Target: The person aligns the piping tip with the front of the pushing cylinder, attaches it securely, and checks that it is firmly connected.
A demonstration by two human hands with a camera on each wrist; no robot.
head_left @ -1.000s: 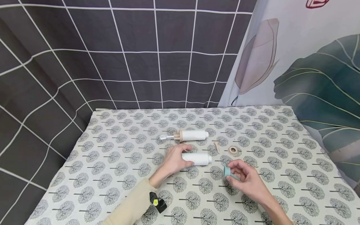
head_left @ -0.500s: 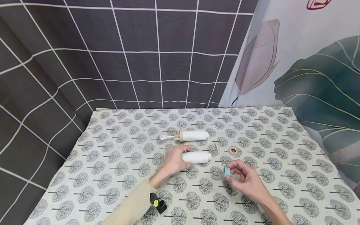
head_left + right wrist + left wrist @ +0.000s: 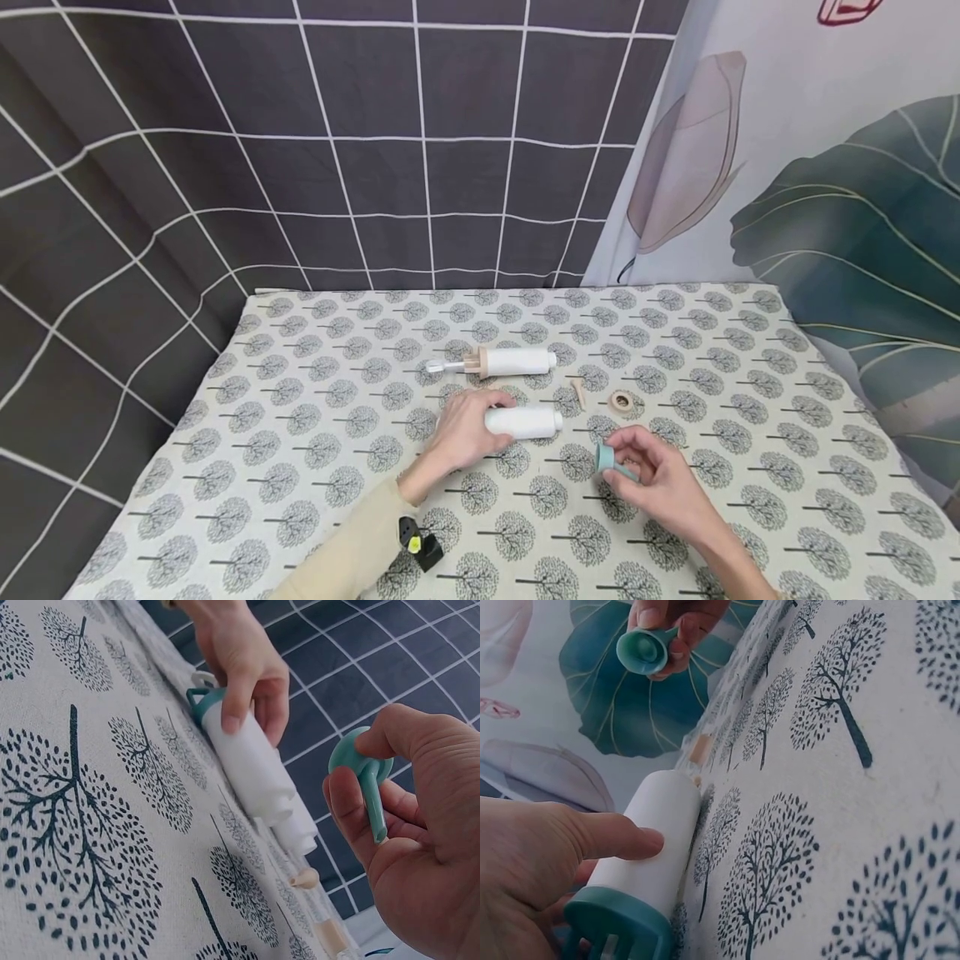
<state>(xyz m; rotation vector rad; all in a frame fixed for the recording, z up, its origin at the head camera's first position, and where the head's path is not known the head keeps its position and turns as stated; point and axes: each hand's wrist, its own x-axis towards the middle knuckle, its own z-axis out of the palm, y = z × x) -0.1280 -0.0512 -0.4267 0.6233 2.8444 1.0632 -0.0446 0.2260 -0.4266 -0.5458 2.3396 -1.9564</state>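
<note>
My left hand (image 3: 465,427) grips a white cylinder (image 3: 525,422) lying sideways, low over the cloth. A slotted teal collar (image 3: 622,919) rings its near end in the left wrist view, and a short narrower white neck shows at the other end. My right hand (image 3: 660,479) pinches a teal cap-like piece (image 3: 604,457) between thumb and fingers. This piece has a round cupped head, hollow towards the cylinder, and a thin straight stem (image 3: 373,802) pointing back towards the palm. The cylinder and the teal piece are apart.
Behind the left hand lies a second white cylinder (image 3: 519,361) with a beige collar (image 3: 480,362) and a pale rod with a wider tip on its left. A small beige stick-like piece (image 3: 579,392) and a beige ring-shaped piece (image 3: 621,402) rest on the tree-patterned cloth (image 3: 337,517).
The white cylinder and the left fingers have shifted very slightly up and back down. The right hand holds the teal piece in the same place.
</note>
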